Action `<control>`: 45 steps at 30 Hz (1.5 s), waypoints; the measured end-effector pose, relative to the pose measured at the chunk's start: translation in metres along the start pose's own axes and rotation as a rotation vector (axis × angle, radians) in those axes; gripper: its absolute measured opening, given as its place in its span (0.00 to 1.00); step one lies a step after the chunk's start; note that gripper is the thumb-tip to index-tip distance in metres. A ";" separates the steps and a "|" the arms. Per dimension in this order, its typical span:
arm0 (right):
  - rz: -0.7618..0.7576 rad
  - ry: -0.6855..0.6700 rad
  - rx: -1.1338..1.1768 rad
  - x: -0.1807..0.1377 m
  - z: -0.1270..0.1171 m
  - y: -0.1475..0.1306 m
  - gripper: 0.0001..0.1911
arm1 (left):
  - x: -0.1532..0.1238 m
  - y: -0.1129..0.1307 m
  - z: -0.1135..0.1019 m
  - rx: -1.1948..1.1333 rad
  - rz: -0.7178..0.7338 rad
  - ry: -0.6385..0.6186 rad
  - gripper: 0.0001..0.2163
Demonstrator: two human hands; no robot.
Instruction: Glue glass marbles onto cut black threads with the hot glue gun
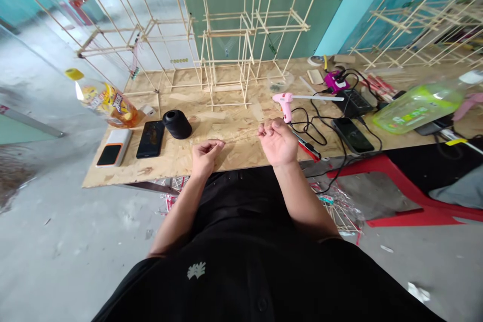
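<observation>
My left hand (205,155) and my right hand (278,141) hover over the near edge of a chipboard table (241,146). Both are curled into a pinch, and a thin wooden stick (241,136) seems to run between their fingertips, hard to make out against the board. A frame of thin wooden sticks (226,60) stands on the table just beyond the hands. A pink glue gun (287,102) lies to the right of my right hand, near a red-handled tool (309,149).
To the left lie a white power bank (114,147), a black phone (151,139), a black spool (177,124) and an orange drink bottle (107,102). At right are another phone (352,135), tangled cables, a green bottle (418,105) and a red plastic chair (400,186).
</observation>
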State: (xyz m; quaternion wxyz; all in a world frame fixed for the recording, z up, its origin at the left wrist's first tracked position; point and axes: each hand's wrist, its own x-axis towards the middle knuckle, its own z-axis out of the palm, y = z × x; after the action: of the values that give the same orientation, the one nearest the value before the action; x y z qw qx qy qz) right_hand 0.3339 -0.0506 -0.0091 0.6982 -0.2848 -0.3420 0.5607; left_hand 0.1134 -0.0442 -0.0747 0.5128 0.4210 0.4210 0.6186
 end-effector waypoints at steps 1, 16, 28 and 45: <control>-0.011 -0.011 0.034 0.000 0.001 0.001 0.25 | 0.000 0.000 0.000 -0.001 0.003 0.002 0.20; -0.060 0.001 -0.125 -0.001 -0.017 -0.001 0.21 | 0.001 0.001 0.001 0.006 0.020 0.044 0.18; -0.016 0.047 0.118 -0.006 -0.016 0.001 0.24 | 0.001 -0.002 0.000 0.033 0.045 0.054 0.16; -0.014 0.157 -0.064 0.006 -0.041 0.002 0.22 | -0.011 0.008 0.004 0.354 0.092 -0.099 0.09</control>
State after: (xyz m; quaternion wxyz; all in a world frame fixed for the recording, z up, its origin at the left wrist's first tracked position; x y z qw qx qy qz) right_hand 0.3662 -0.0453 -0.0349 0.7173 -0.3478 -0.3060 0.5205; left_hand 0.1162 -0.0559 -0.0669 0.4218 0.5534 0.4780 0.5361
